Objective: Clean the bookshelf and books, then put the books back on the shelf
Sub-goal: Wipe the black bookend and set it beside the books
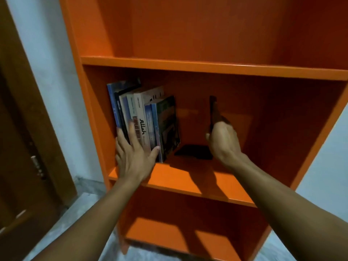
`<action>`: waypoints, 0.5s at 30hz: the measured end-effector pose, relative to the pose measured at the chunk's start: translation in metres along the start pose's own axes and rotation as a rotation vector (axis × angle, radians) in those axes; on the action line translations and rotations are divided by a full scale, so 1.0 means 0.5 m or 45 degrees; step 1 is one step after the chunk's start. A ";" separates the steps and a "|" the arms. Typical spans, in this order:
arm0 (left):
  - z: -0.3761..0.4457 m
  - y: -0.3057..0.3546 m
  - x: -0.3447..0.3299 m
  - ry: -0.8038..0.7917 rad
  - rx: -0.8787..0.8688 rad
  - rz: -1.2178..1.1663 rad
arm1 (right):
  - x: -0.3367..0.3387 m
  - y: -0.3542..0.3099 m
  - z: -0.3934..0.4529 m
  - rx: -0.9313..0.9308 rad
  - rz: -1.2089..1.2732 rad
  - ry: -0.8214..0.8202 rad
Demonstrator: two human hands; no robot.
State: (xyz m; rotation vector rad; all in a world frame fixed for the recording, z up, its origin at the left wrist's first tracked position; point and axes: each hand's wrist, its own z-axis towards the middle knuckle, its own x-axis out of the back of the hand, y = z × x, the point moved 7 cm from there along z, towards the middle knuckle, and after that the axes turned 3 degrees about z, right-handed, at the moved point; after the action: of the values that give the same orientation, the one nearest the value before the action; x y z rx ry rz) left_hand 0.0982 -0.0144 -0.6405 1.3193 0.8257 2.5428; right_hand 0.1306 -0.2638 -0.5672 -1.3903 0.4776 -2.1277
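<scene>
Orange painted wooden bookshelf (188, 67) stands vs a pale wall w/ a brown door at left; on its middle shelf board (190, 182) a row of upright paperback books (145, 117) sits toward the left wall, spines facing out, long axes vertical. Left hand (133, 155) lies flat & spread on the spines at the row's bottom, thumb touching the rightmost book, holding nothing. Right hand (222, 142) grips a black L-shaped metal bookend (212, 113), upright plate vertical, foot (194, 151) pointing left toward the row w/ a gap between, so prob. the bookend slides left along the board to close up on the last book.
</scene>
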 end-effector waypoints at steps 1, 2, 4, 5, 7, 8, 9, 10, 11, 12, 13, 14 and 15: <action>0.018 0.003 -0.007 -0.009 0.075 -0.037 | -0.003 -0.003 -0.002 0.000 -0.020 0.004; 0.032 0.007 -0.014 -0.021 0.149 -0.060 | -0.008 -0.004 -0.005 -0.011 -0.061 0.003; 0.053 0.015 -0.029 -0.024 0.267 -0.072 | -0.015 -0.003 -0.008 -0.023 -0.112 0.015; 0.060 0.019 -0.034 -0.015 0.314 -0.085 | -0.019 -0.001 -0.010 -0.034 -0.140 0.017; 0.074 0.024 -0.043 0.034 0.374 -0.122 | -0.030 0.003 -0.015 -0.066 -0.176 0.003; 0.081 0.027 -0.045 0.073 0.384 -0.142 | -0.033 0.002 -0.017 -0.076 -0.175 -0.004; 0.085 0.029 -0.045 0.111 0.381 -0.161 | -0.038 0.005 -0.017 -0.073 -0.170 0.003; 0.088 0.033 -0.043 0.157 0.366 -0.178 | -0.043 0.002 -0.018 -0.051 -0.167 0.011; 0.091 0.037 -0.040 0.203 0.344 -0.190 | -0.049 0.000 -0.019 -0.035 -0.182 0.014; 0.092 0.039 -0.037 0.237 0.329 -0.199 | -0.056 -0.002 -0.021 -0.004 -0.192 0.018; 0.092 0.039 -0.036 0.259 0.321 -0.211 | -0.064 -0.004 -0.024 0.011 -0.197 0.013; 0.092 0.039 -0.035 0.271 0.319 -0.223 | -0.072 -0.005 -0.028 0.034 -0.186 0.011; 0.094 0.042 -0.033 0.284 0.310 -0.237 | -0.080 -0.007 -0.032 0.039 -0.167 0.008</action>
State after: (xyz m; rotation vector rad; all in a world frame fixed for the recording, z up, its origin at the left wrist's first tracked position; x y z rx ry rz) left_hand 0.1476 -0.0196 -0.6193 0.9697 1.2721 2.5319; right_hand 0.1277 -0.2365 -0.6007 -1.4335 0.3637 -2.2344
